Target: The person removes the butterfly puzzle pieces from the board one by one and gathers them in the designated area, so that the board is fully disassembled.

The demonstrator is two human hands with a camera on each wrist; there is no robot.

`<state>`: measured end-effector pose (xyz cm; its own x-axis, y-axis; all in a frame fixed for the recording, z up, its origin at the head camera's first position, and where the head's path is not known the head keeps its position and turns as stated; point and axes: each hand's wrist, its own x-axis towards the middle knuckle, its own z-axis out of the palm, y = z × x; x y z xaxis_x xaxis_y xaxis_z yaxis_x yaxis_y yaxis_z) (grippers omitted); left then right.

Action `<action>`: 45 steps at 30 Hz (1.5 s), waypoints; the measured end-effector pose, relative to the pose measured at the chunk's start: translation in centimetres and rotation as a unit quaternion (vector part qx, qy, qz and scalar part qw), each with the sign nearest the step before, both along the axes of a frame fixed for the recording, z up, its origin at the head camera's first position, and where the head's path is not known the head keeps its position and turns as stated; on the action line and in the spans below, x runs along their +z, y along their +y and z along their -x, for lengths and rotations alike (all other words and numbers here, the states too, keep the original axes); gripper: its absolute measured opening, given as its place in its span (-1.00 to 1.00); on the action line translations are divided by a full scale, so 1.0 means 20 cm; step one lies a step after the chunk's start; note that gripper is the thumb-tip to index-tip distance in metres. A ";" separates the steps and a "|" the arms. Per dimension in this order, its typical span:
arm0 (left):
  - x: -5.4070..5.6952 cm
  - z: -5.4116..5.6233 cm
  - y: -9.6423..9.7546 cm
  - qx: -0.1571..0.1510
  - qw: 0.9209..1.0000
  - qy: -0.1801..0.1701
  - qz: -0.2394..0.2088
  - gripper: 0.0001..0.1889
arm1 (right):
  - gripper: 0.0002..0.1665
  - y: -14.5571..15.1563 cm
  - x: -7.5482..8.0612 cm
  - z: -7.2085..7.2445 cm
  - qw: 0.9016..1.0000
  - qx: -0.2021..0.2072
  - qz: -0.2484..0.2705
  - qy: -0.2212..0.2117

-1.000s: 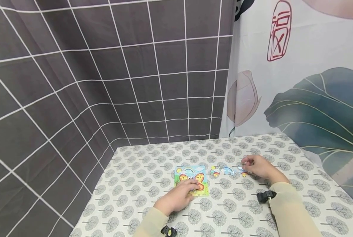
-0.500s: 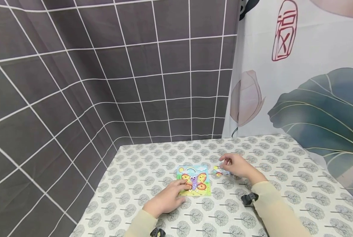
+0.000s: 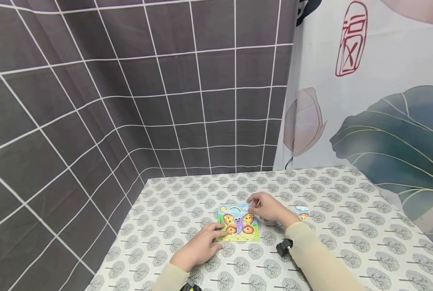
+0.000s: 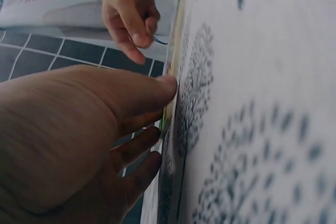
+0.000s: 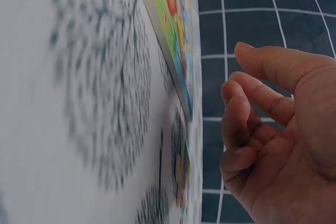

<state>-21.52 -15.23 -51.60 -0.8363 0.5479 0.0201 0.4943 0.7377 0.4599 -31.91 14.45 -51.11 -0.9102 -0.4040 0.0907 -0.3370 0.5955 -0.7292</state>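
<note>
Board (image 3: 238, 223), square, printed with an orange-winged purple butterfly, lies flat on the white tree-patterned counter (image 3: 165, 226), lower centre of the head frame. Your left hand (image 3: 201, 243), fingers loosely extended, rests at its left edge; your right hand (image 3: 270, 208), slackly curled around nothing visible, hovers by its upper-right corner. Farther right lies a blue-and-white cloud-printed piece (image 3: 302, 211).
</note>
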 end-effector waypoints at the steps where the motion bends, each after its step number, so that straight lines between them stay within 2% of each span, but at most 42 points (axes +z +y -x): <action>1: 0.00 0.00 0.00 0.001 1.000 0.002 -0.001 -0.49 | -0.67 -0.02 0.00 0.00 1.000 0.002 0.001 -0.002; 7: 0.00 0.00 0.01 0.002 1.000 0.016 0.003 -0.51 | -0.67 -0.13 0.00 -0.01 1.000 0.012 0.005 -0.023; 13: 0.00 0.01 0.02 0.003 0.999 0.034 -0.002 -0.56 | -0.68 -0.20 0.00 -0.03 1.000 0.012 -0.017 -0.020; 24: -0.01 0.02 0.02 0.004 0.999 0.036 -0.008 -0.58 | -0.67 -0.26 -0.04 -0.03 0.998 0.036 -0.043 -0.039; 32: -0.03 0.02 0.01 -0.003 0.999 0.047 -0.012 -0.59 | -0.65 -0.30 -0.03 -0.06 0.996 0.052 -0.061 -0.049; 45: -0.03 0.02 0.01 0.001 0.999 0.046 -0.007 -0.59 | -0.68 -0.35 -0.02 -0.08 0.996 0.065 -0.036 -0.059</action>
